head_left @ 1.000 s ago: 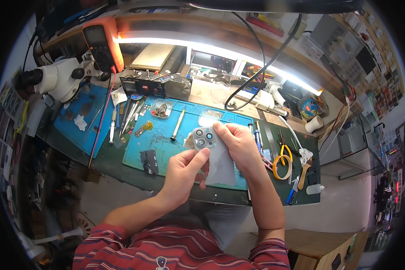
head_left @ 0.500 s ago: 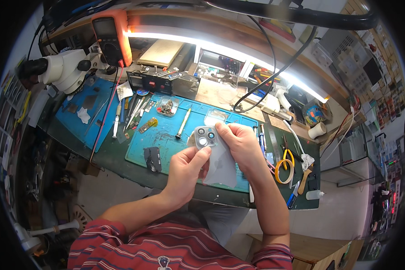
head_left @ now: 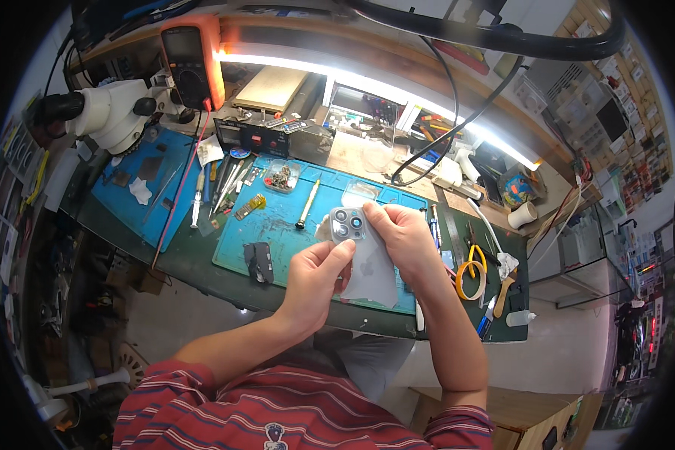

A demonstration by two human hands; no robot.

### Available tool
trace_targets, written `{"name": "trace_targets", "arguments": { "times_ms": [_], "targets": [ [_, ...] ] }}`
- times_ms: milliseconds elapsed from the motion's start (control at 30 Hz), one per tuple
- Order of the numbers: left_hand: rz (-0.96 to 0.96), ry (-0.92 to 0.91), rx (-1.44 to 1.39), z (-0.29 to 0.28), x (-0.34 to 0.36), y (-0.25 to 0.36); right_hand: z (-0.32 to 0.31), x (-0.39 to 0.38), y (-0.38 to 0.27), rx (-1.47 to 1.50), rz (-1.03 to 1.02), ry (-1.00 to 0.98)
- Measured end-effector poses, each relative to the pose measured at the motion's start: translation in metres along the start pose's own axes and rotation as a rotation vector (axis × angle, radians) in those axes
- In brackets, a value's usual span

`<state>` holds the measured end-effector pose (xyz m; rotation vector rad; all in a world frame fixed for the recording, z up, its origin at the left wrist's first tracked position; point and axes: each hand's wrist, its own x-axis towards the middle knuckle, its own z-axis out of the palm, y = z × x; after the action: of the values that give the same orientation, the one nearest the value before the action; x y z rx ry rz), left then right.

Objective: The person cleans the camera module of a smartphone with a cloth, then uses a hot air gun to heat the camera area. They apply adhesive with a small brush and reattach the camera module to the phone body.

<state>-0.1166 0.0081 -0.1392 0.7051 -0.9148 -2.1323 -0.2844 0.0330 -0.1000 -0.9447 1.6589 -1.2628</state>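
Observation:
Between my two hands is a smartphone (head_left: pixel 370 276) with a pale grey back, tilted so that its back faces me. A raised camera block with several round lenses sits at its upper left. My left hand (head_left: pixel 313 279) grips the left edge, its thumb pressed at the lower edge of the camera block. With the thumb on the back near the top right corner, my right hand (head_left: pixel 406 241) holds the other side. The fingers behind the phone are mostly hidden. Underneath lies a blue work mat (head_left: pixel 285 225).
A dark phone part (head_left: pixel 259 262) and a pen-like screwdriver (head_left: pixel 307 204) lie on the mat. Yellow-handled pliers (head_left: pixel 478 251), a tape roll (head_left: pixel 471 280) and a brush (head_left: pixel 505 292) are to the right. A microscope (head_left: pixel 109 112) and an orange multimeter (head_left: pixel 191 64) stand at the back left.
The view has shifted slightly. Both hands keep their grip, and the phone's back has turned a little, its surface now showing more clearly. The left thumb stays beside the lenses.

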Motion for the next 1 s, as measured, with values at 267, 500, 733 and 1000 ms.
{"name": "trace_targets", "arguments": {
  "times_ms": [267, 500, 733, 1000],
  "targets": [
    [-0.036, -0.13, 0.276, -0.014, -0.016, 0.011, -0.01, -0.003, 0.011, 0.087, 0.07, -0.018],
    [0.584, -0.088, 1.005, -0.036, 0.013, 0.004, -0.02, -0.018, 0.02, 0.197, 0.093, 0.027],
    [0.765, -0.229, 1.142, -0.039, 0.037, -0.014, -0.03, -0.037, 0.035, 0.276, 0.092, 0.072],
    [1.06, -0.461, 1.595, -0.031, 0.068, -0.007, -0.069, -0.104, 0.055, 0.526, 0.032, 0.293]
  ]
}}
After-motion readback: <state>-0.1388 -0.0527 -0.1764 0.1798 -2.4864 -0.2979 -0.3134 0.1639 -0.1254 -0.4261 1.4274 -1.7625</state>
